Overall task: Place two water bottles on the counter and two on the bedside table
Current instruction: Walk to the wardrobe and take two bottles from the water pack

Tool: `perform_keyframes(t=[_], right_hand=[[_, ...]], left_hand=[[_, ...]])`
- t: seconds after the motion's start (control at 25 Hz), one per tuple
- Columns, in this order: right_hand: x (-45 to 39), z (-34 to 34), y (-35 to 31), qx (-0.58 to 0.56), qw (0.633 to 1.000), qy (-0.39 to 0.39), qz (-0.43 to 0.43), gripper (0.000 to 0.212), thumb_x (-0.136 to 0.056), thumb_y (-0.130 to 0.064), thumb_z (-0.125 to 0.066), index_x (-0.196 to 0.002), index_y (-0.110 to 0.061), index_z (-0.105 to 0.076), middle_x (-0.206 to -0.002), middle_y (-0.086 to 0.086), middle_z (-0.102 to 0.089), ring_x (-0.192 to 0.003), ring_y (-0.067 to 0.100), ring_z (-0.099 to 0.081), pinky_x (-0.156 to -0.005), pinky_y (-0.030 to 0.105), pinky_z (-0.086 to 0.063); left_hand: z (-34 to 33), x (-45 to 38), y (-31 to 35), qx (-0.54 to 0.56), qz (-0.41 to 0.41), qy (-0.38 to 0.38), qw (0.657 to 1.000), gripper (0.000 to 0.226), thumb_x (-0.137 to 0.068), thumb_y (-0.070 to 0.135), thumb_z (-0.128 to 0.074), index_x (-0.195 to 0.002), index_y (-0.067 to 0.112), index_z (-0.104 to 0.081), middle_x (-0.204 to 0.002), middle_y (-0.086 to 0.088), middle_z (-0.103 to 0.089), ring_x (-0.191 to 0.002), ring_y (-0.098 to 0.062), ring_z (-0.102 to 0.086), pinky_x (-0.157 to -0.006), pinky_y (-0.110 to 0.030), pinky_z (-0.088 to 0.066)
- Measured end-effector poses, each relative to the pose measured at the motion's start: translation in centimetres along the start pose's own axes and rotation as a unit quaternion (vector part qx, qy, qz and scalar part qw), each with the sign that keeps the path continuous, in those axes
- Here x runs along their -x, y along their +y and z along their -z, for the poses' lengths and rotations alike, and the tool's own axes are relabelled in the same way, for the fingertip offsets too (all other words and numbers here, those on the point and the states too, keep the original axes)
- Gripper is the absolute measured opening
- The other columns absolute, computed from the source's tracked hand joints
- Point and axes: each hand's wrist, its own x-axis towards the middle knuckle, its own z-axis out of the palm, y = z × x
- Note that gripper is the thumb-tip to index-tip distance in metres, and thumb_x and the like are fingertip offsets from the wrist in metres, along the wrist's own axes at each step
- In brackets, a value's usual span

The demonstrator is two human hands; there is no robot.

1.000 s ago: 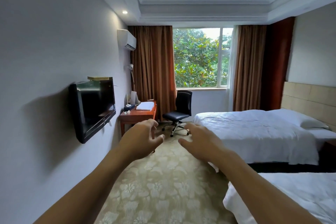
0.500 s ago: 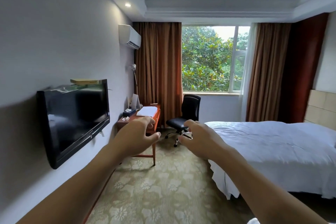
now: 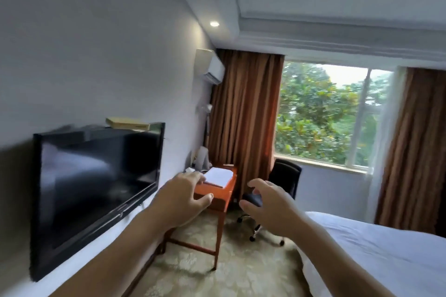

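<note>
No water bottle shows in the head view. My left hand [image 3: 181, 200] is stretched out ahead with fingers apart and nothing in it, in front of a reddish wooden desk [image 3: 218, 200] by the left wall. My right hand [image 3: 268, 202] is also held forward, fingers spread and curled, holding nothing. A folded white towel [image 3: 218, 176] lies on the desk top, along with small items near the wall. No bedside table is in view.
A black wall-mounted TV [image 3: 96, 185] juts from the left wall. A black office chair [image 3: 277, 190] stands beyond the desk by the brown curtain [image 3: 243, 116]. A white bed [image 3: 376, 255] fills the right. Patterned carpet [image 3: 231, 272] runs between.
The view has moved forward down the room, turned left and tilted. The TV and desk are much closer; the second bed and headboard are out of frame. Both hands stay outstretched with nothing in them.
</note>
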Motion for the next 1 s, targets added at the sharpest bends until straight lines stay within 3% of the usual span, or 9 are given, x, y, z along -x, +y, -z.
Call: perform_keyframes(t=[0.12, 0.32, 0.52, 0.72, 1.0], right_hand=[[-6.2, -4.9, -2.8, -0.036, 0.997, -0.019, 0.062, 0.054, -0.086, -0.053, -0.061, -0.131, -0.024, -0.056, -0.122, -0.001, -0.065, -0.11, 0.023, -0.061, -0.091, 0.034, -0.048], [-14.1, -13.8, -11.1, -0.136, 0.967, -0.073, 0.202, 0.047, -0.087, -0.048, -0.063, -0.127, -0.023, -0.059, -0.107, -0.003, -0.066, -0.095, 0.019, -0.062, -0.077, 0.029, -0.042], [-16.5, -19.2, -22.8, -0.218, 0.888, -0.153, 0.375, 0.053, -0.09, -0.051, -0.062, -0.135, -0.026, -0.055, -0.115, -0.007, -0.064, -0.093, 0.012, -0.058, -0.078, 0.024, -0.044], [-9.8, -21.0, -35.0, -0.31, 0.728, -0.244, 0.561, 0.05, -0.09, -0.052, -0.06, -0.134, -0.03, -0.054, -0.112, -0.013, -0.057, -0.093, 0.008, -0.058, -0.082, 0.024, -0.047], [12.0, -16.0, -43.5, -0.372, 0.486, -0.338, 0.715, 0.055, -0.091, -0.054, -0.057, -0.138, -0.026, -0.051, -0.118, -0.009, -0.058, -0.099, 0.011, -0.058, -0.084, 0.026, -0.045]], left_hand=[[1.0, -1.0, -5.1, -0.052, 0.055, 0.003, 0.997, 0.048, -0.085, 0.049, -0.061, -0.124, 0.022, -0.058, -0.12, 0.005, -0.065, -0.111, -0.016, -0.057, -0.094, -0.032, -0.046], [4.9, 1.6, -14.1, -0.138, 0.195, 0.042, 0.97, 0.048, -0.085, 0.051, -0.059, -0.125, 0.025, -0.056, -0.122, 0.008, -0.062, -0.114, -0.013, -0.055, -0.092, -0.033, -0.047], [10.2, 8.4, -17.9, -0.263, 0.34, 0.093, 0.898, 0.051, -0.086, 0.052, -0.06, -0.128, 0.024, -0.055, -0.129, 0.007, -0.061, -0.119, -0.016, -0.055, -0.094, -0.031, -0.045], [16.2, 21.3, -13.0, -0.321, 0.534, 0.199, 0.757, 0.052, -0.088, 0.053, -0.058, -0.13, 0.022, -0.054, -0.131, 0.007, -0.059, -0.12, -0.014, -0.054, -0.094, -0.027, -0.042], [19.7, 38.5, 6.4, -0.414, 0.687, 0.305, 0.514, 0.049, -0.088, 0.05, -0.06, -0.129, 0.024, -0.057, -0.127, 0.008, -0.061, -0.119, -0.012, -0.056, -0.096, -0.028, -0.045]])
